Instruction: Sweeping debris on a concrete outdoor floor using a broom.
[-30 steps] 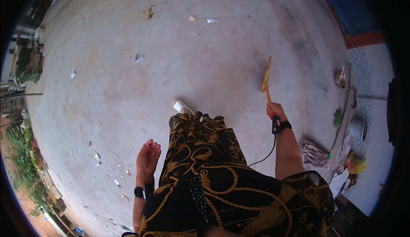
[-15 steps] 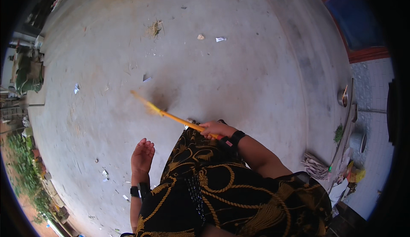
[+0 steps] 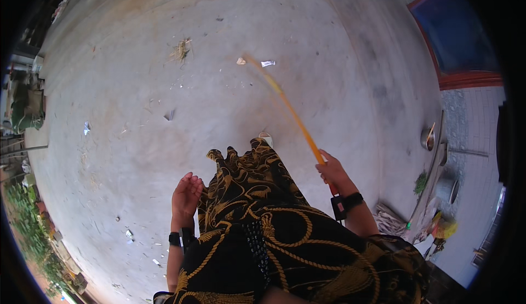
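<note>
the right hand [image 3: 330,171], right of the middle of the frame, is wrapped tight around a long yellow broom [image 3: 290,115]. the broom is blurry and points up toward two small white scraps [image 3: 253,62] near the top middle. the left hand [image 3: 187,194], lower left of middle, hangs open and holds nothing. it looks like a sweeping stroke across the grey floor [image 3: 137,112]. i think the next stroke must reach those scraps.
</note>
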A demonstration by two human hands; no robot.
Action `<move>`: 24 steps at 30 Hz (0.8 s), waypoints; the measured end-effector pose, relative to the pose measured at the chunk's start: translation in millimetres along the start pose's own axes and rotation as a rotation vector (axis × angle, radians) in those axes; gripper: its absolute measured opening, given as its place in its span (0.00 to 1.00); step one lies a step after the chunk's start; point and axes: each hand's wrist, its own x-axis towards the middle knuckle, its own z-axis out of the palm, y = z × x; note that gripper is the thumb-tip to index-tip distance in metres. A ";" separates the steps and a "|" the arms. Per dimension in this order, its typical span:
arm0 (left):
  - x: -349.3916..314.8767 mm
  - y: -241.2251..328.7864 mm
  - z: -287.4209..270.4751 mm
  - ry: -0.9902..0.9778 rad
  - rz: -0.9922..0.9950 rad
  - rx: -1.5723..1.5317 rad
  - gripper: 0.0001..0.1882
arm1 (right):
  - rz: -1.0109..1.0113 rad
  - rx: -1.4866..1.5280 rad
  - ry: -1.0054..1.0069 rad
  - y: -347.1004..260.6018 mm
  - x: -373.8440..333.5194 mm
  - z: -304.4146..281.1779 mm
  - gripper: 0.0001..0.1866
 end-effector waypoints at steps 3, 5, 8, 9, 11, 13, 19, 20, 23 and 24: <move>14.0 -14.3 30.2 0.031 0.005 0.000 0.11 | 0.014 0.090 0.153 8.0 41.3 -44.8 0.30; 20.7 -22.1 56.1 0.028 -0.015 -0.001 0.11 | 0.006 0.123 0.237 11.7 84.3 -76.8 0.26; 31.7 -29.2 86.6 0.000 -0.038 0.003 0.11 | -0.003 0.231 0.159 7.4 158.8 -120.0 0.11; 33.8 -30.6 92.8 -0.023 -0.038 0.001 0.11 | 0.098 0.388 0.076 -0.9 177.8 -126.5 0.07; 36.1 -29.8 100.7 0.008 -0.026 -0.001 0.11 | 0.209 0.541 -0.019 -10.5 196.3 -122.3 0.05; 39.7 -25.9 104.5 0.038 -0.008 -0.008 0.10 | 0.132 0.337 -0.175 -43.1 197.5 -80.5 0.04; 51.4 -6.6 98.7 0.069 0.014 -0.065 0.10 | 0.059 0.193 -0.625 -108.3 181.4 55.9 0.12; 52.3 -0.7 98.5 0.070 0.021 -0.066 0.10 | 0.067 0.154 -0.682 -121.7 184.4 78.0 0.13; 63.8 23.4 100.5 0.073 0.030 -0.073 0.10 | 0.088 0.030 -0.800 -158.3 197.0 123.3 0.16; 66.7 33.5 99.3 0.064 0.056 -0.066 0.10 | 0.115 -0.049 -0.859 -169.9 199.5 131.8 0.18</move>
